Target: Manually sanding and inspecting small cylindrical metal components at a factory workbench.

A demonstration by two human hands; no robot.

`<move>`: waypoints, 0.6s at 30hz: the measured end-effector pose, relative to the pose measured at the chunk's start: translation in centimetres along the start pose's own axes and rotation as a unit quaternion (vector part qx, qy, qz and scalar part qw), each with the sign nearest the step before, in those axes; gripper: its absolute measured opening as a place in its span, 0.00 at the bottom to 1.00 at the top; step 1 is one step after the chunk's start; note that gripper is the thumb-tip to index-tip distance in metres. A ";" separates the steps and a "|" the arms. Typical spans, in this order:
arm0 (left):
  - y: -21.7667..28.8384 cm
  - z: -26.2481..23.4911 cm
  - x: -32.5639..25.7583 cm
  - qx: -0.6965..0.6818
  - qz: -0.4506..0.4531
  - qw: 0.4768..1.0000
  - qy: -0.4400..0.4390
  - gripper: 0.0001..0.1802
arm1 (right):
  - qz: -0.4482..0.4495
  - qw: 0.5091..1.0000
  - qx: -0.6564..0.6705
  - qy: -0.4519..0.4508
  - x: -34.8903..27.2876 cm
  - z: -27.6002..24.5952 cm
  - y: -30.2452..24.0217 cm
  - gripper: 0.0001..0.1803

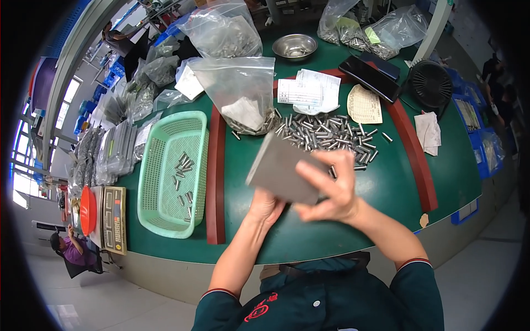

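A grey rectangular block (287,171), slightly smeared by motion, is tilted above the near middle of the table. My left hand (266,206) is closed around its lower left part, with the fingers mostly hidden beneath it. On the other side my right hand (337,190) grips the block's right end, index finger across its face and thumb by the lower edge. Just beyond the hands lies a loose pile of short metal pins (326,132). More pins (184,163) lie in a green perforated plastic basket (144,193) to the left.
Red-brown bars (215,209) border the work area on the green table (353,237). Behind the pile stand a clear plastic bag (232,83), paper slips (309,91), a black phone (370,79) and a metal bowl (294,47). A black fan (430,85) is at right.
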State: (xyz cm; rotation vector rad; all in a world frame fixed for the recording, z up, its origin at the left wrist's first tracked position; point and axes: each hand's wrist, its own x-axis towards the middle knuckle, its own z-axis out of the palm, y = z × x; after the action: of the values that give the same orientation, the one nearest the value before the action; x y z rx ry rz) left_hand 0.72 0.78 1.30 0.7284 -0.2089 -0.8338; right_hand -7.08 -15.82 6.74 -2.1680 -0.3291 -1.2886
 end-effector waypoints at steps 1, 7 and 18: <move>0.3 -0.3 -0.2 0.011 -0.050 0.998 0.042 0.21 | -0.024 0.999 0.023 -0.040 -0.3 0.2 -1.1 0.35; 0.4 2.1 0.0 0.043 0.061 0.997 -0.023 0.15 | 0.028 0.996 -0.081 0.031 -0.1 -0.5 2.7 0.36; 1.7 3.1 0.1 -0.010 -0.061 0.998 0.020 0.22 | -0.027 0.996 0.055 -0.071 -0.3 -0.5 -0.4 0.38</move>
State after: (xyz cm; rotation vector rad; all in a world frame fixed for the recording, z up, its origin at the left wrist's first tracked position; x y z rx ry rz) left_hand 0.43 -0.14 4.71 0.7443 -0.1218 -0.9356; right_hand -7.82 -15.75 6.82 -2.1741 -0.5068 -1.1212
